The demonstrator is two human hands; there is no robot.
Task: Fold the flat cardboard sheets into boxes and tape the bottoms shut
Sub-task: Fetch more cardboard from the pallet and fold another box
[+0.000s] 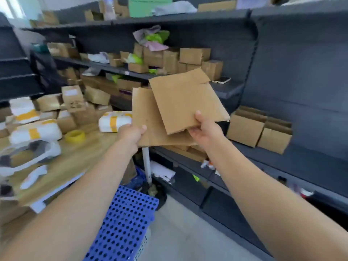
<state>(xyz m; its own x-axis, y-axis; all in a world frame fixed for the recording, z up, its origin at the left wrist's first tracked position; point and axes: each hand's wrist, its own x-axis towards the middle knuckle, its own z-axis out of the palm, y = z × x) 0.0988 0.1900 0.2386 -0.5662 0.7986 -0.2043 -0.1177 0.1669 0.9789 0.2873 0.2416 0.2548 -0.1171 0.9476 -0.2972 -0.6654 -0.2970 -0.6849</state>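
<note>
While both arms are stretched out in front of the dark shelving [293, 59], the person's got two flat cardboard sheets held up in the air, just past the corner of the wooden table [79, 157]. The right hand [205, 132] pinches the upper sheet [184, 102] at its near edge, thumb flat on top and fingers tucked under it. The left hand [131, 134] grips the lower sheet [148, 119] at its left corner, thumb on top; can't tell what the rest of its fingers are doing, they're hidden underneath. The sheets overlap, the upper one tilted off to the right.

A yellow tape roll [75, 136] sits on the table near some white parcels [114, 121]. Two open-topped boxes [259, 130] stand side by side on a shelf to the right, and a blue perforated crate [124, 219] is down between the arms.
</note>
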